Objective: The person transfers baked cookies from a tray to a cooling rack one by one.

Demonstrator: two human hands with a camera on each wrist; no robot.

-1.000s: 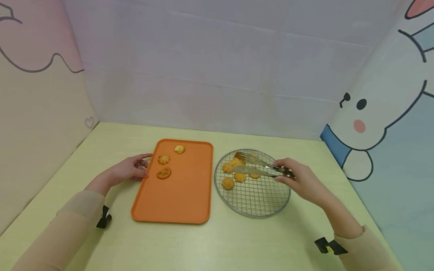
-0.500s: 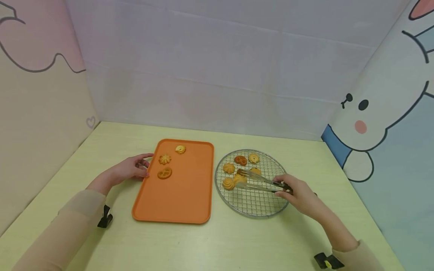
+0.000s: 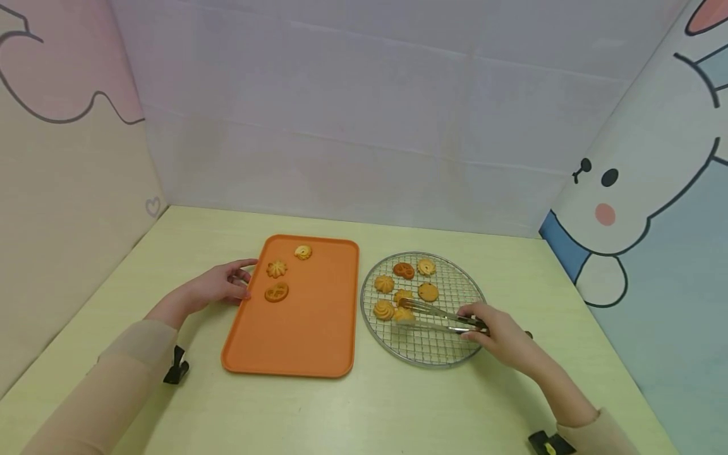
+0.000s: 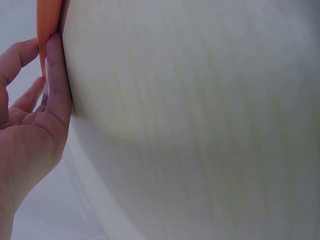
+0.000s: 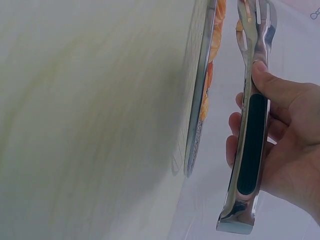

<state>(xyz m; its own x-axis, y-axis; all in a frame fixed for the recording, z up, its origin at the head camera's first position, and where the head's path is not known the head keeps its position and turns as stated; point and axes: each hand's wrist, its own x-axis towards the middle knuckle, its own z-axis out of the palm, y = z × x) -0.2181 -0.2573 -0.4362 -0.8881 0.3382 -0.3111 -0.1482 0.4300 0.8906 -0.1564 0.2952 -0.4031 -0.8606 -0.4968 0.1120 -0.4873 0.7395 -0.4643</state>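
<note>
While the left hand [image 3: 218, 283] grips the tray [image 3: 301, 335] at left, the right hand [image 3: 499, 335] clasps tongs [image 5: 252, 145] around a cookie [image 3: 404, 314].

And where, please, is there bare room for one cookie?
Free: on the orange rectangular tray, right of and nearer than its brown pretzel cookie, and the pale table in front. Crowded: left half of the round metal rack, with golden cookies and silver tongs.

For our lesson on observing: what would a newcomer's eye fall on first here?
Probably the bright orange tray, its left edge held by the left hand, with three cookies toward its far left. Then the round wire rack to its right, where the right hand holds metal tongs over other cookies.
</note>
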